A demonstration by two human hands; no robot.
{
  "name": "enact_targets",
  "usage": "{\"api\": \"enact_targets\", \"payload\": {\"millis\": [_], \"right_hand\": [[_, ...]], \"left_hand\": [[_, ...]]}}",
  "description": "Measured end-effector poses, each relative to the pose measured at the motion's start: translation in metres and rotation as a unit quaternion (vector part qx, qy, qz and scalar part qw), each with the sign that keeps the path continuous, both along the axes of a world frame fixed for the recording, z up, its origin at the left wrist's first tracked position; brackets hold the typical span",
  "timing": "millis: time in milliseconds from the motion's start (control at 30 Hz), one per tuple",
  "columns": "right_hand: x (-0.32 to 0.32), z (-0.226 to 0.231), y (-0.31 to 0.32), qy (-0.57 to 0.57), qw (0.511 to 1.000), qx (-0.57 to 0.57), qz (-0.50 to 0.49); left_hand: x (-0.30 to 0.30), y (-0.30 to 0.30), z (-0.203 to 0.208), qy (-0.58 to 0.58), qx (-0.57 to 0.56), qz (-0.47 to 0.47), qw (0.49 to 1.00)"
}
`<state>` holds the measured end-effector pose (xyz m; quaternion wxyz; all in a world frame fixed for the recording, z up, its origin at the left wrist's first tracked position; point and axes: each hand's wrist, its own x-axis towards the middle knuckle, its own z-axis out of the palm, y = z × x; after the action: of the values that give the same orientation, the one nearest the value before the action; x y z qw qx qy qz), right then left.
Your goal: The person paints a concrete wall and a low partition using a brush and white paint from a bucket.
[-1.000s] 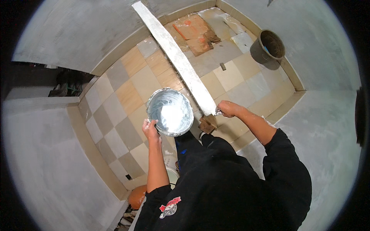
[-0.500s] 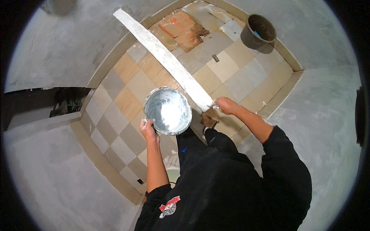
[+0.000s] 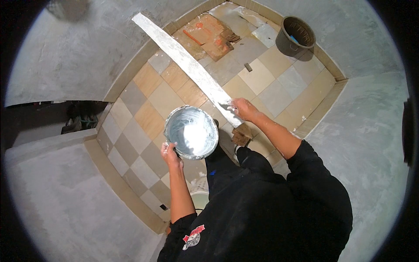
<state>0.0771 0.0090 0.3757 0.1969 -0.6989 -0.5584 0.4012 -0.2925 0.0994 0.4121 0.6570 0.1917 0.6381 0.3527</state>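
Note:
My left hand is closed on the rim of a round basin, tilted so its smeared, shiny inside shows. White paste cakes the rim and also sticks to my fingers. Over the near part of a long white-coated plank, my right hand is closed on a small, dark, thin tool. It looks like a putty knife, though its handle is hidden in my fist. Beneath the plank's near end sits a brown wooden block.
A dark bucket with something blue inside stands at the far right. Orange-stained cardboard lies on the tiled floor, with a small block nearby. Below my left forearm is a pale bucket. Grey walls surround the floor.
My right hand has moved left and up from the plank's near end, along its surface. The basin has shifted slightly down in view, still in my left hand.

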Motion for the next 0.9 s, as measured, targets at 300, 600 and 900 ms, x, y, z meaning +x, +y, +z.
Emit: {"api": "enact_targets", "payload": {"millis": [300,600,900], "right_hand": [[0.001,0.022,-0.051,-0.025,0.963,-0.165,0.21],[-0.007,0.002,0.046,0.01,0.995,-0.096,0.026],[-0.009,0.007,-0.022,-0.092,0.972,-0.176,0.125]], "left_hand": [[0.013,0.001,0.006,-0.005,-0.019,0.016,1.0],[-0.006,-0.001,-0.001,-0.03,-0.001,0.002,1.0],[-0.002,0.005,-0.002,-0.021,0.036,-0.04,0.998]]}}
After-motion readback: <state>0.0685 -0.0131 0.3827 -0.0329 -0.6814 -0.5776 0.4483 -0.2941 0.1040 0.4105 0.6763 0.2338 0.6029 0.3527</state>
